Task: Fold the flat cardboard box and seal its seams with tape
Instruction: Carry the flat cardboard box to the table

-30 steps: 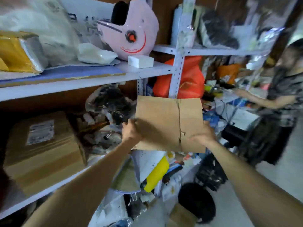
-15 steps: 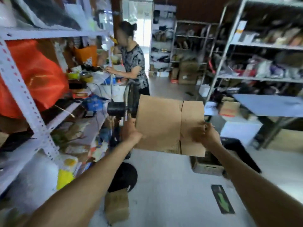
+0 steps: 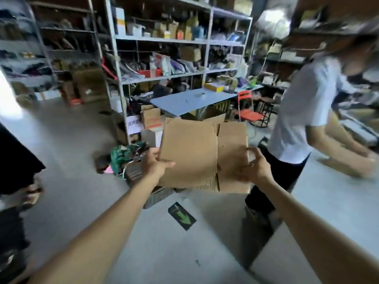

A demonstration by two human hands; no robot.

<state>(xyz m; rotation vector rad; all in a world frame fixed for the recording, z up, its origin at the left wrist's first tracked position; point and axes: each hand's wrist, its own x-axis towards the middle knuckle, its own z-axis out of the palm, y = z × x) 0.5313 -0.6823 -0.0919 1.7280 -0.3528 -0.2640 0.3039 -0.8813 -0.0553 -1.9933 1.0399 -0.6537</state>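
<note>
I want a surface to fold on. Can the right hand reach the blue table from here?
Probably not. The right hand grips the box, and the table stands far beyond it, past cartons.

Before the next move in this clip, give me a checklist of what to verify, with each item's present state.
1. Two-handed hold: the left hand grips the cardboard box at its left edge, the right hand at its right edge: ok.
2. Box opened up: not ok; it is flat, held in the air.
3. Seams taped: not ok; no tape shows on it.
4. Tape at hand: cannot tell; a small object on the blue table is too blurred to name.
5. Room to work: probably not ok; a person in a light shirt bends just beyond the box's right side.
</note>
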